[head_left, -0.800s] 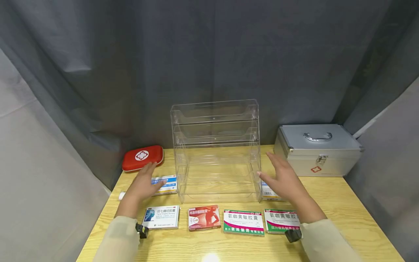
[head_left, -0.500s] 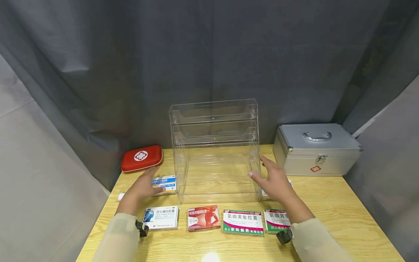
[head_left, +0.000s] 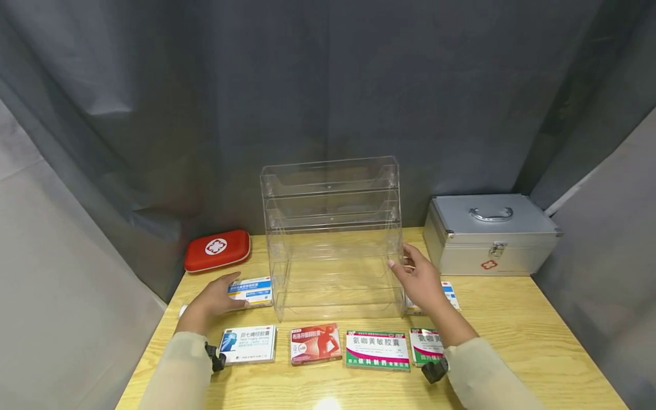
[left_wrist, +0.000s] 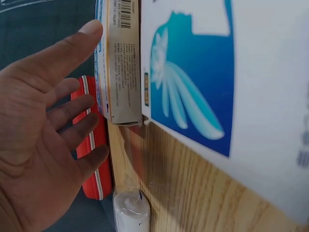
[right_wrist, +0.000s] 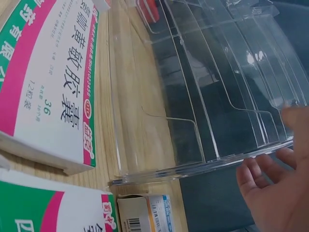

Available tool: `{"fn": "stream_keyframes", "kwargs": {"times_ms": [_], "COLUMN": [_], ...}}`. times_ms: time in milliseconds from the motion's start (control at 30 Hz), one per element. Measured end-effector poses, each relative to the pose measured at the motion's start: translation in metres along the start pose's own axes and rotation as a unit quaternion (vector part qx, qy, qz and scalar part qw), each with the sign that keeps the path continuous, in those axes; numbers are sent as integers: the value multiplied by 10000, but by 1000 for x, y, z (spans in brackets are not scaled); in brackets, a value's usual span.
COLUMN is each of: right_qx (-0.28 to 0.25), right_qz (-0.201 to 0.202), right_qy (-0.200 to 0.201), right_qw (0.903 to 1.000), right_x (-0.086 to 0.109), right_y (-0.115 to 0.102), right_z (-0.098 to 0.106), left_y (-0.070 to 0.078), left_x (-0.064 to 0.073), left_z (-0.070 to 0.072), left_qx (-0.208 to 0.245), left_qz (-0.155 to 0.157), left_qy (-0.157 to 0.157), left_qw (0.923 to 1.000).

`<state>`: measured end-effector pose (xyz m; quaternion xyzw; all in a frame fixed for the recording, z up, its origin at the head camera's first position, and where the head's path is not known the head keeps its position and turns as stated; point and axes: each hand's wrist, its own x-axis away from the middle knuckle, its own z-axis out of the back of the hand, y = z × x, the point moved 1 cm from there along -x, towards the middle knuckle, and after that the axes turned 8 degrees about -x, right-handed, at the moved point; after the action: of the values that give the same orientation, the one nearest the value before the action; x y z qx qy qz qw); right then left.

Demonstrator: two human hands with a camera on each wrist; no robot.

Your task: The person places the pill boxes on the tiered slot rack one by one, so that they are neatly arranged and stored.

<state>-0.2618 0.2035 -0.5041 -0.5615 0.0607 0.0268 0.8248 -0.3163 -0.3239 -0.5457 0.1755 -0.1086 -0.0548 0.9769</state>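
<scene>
A clear tiered plastic display rack (head_left: 333,312) stands upright mid-table. My right hand (head_left: 424,285) is at the rack's right side. Its thumb lies over the front of the side edge and its loosely bent fingers are outside it; in the right wrist view the fingertips (right_wrist: 245,180) are close by that edge, contact unclear. On the left, my left hand (head_left: 212,299) hovers with spread fingers at the left end of a blue-and-white medicine box (head_left: 258,291). The left wrist view shows its thumb (left_wrist: 89,31) near this box and nothing in the palm.
In front lie a white medicine box (head_left: 249,344), a red one (head_left: 315,343) and two green-and-white ones (head_left: 377,350), (head_left: 426,347). Another blue-and-white box (head_left: 448,293) is right of the rack. Behind are a red first-aid pouch (head_left: 217,251) and a silver case (head_left: 494,245). A white bottle (left_wrist: 131,212) lies left.
My right hand has moved left and in to the rack's right side, its fingers bending. My left hand has lowered slightly beside the blue-and-white box. The rack stays in place.
</scene>
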Motion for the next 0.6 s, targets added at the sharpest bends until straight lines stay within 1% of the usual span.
{"fn": "stream_keyframes", "kwargs": {"times_ms": [200,433,600], "right_qx": [-147,-255,-283], "right_qz": [-127,-100,-84], "right_qy": [83,108,214], "right_qw": [9998,9996,9993], "right_x": [-2,-2,-2], "right_y": [3,6,7], "right_z": [-1,-4,-6], "left_y": [-1,-5,-4], "left_x": [2,1,0], "left_z": [-2,-6,-5], "left_qx": [-4,77,174], "left_qz": [109,382,438], "left_qy": [2,-100,-184], "left_qw": [9999,9992,9987]}}
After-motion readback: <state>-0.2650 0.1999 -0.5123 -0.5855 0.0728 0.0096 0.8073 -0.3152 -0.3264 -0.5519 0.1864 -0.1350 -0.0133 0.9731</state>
